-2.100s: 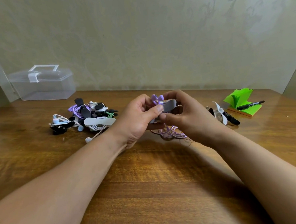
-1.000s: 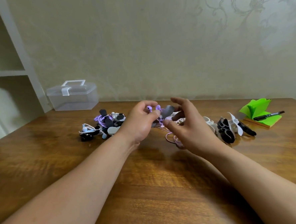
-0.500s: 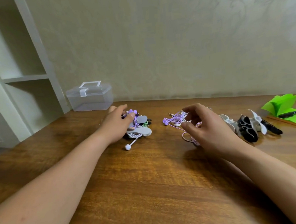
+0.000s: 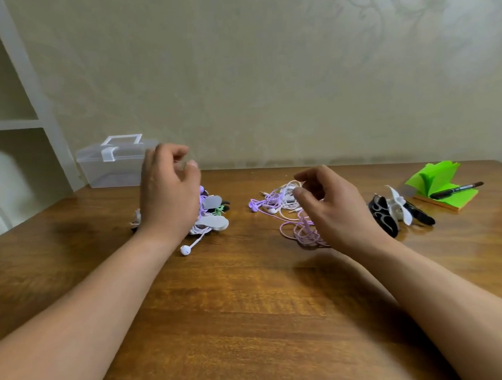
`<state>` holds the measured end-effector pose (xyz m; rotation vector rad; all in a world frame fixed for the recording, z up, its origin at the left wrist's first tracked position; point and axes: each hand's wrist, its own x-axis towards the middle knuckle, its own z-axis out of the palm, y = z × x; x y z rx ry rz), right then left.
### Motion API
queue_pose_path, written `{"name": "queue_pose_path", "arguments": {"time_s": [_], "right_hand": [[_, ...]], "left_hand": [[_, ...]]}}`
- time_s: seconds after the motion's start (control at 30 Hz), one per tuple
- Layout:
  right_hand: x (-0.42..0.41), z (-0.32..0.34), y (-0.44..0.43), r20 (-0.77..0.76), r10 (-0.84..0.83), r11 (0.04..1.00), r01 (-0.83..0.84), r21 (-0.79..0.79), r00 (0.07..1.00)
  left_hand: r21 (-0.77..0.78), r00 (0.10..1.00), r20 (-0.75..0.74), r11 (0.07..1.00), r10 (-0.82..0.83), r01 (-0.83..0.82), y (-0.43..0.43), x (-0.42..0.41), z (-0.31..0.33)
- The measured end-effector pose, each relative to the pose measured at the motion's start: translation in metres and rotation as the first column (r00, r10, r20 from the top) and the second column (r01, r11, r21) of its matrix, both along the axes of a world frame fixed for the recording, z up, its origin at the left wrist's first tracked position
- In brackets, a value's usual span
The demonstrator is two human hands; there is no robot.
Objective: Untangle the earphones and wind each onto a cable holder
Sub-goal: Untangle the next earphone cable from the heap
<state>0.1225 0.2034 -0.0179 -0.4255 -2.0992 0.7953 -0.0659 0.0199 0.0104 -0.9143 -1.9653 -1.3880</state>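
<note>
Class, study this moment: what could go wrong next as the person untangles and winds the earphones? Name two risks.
1. The purple and white cables in the tangle by the right hand are interlaced; a hard pull may tighten the knots.
2. A loose earbud trails from the wound pile below the left hand; a brush could snag it.

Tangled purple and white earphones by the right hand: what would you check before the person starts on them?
1. Left hand free: ok, loosely curled above the wound earphones pile, holding nothing.
2. Right hand gripping the tangled earphones: cannot tell; thumb and forefinger are at a white cable, contact unclear.
3. Cables separated: not ok, purple and white strands interlace.
4. Cable holders nearby: ok, black and white ones lie just right of the right hand.
5. Gap between pile and tangle: ok, bare table lies between them.
</note>
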Motion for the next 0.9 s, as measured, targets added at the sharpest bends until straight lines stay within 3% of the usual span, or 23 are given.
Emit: {"name": "queue_pose_path", "arguments": {"time_s": [0.1, 0.2, 0.37, 0.57, 0.73, 0.8, 0.9], "right_hand": [[0.003, -0.001, 0.016, -0.027, -0.084, 0.993, 0.082, -0.082, 0.996], [0.007, -0.002, 0.03, -0.015, -0.144, 0.98, 0.14, -0.144, 0.989], [0.013, -0.002, 0.04, -0.013, -0.201, 0.971, 0.197, -0.139, 0.98], [0.027, 0.013, 0.041, 0.141, -0.195, 0.981, 0.193, 0.025, 0.971], [0.035, 0.021, 0.042, 0.359, -0.158, 0.987, 0.133, 0.094, 0.92], [0.037, 0.022, 0.045, 0.4, -0.181, 0.983, 0.148, 0.112, 0.899], [0.038, 0.022, 0.045, 0.403, -0.143, 0.99, 0.126, 0.068, 0.904]], "left_hand": [[-0.082, 0.986, 0.032, 0.982, -0.166, 0.168, 0.041, 0.023, -0.003], [-0.167, 0.941, 0.157, 0.931, -0.301, 0.325, 0.082, 0.04, -0.014], [-0.235, 0.885, 0.327, 0.879, -0.331, 0.415, 0.103, 0.053, -0.04], [-0.437, 0.82, 0.317, 0.694, -0.477, 0.573, 0.079, 0.054, -0.039], [-0.657, 0.856, 0.171, 0.592, -0.488, 0.468, 0.082, 0.055, -0.04], [-0.635, 0.835, 0.214, 0.577, -0.506, 0.513, 0.08, 0.054, -0.04], [-0.458, 0.775, 0.348, 0.626, -0.528, 0.632, 0.078, 0.053, -0.035]]}}
